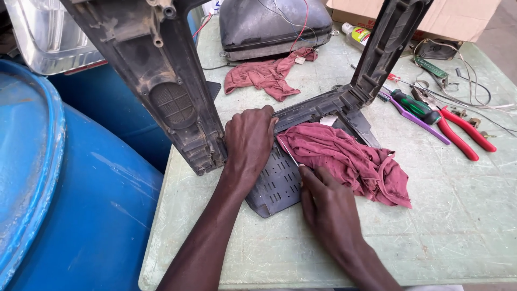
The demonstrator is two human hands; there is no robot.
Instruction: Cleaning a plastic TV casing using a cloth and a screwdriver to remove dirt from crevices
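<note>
A dark grey plastic housing frame (161,91) of an old television stands on the pale green table (458,215), its two side posts rising up and its perforated bottom panel (274,188) lying flat. My left hand (249,141) presses palm-down on the panel by the left post. My right hand (326,202) rests on the panel's right edge, fingers touching a crumpled maroon rag (350,161) that lies over the panel. A thin light strip runs between the rag and the panel near my right fingers.
A picture tube (274,24) with wires sits at the back, a second maroon rag (266,75) before it. Red-handled pliers (463,132), a green-handled screwdriver (417,108) and a purple tool (420,124) lie at right. A cardboard box (458,19) stands far right; blue drums (70,199) flank the left.
</note>
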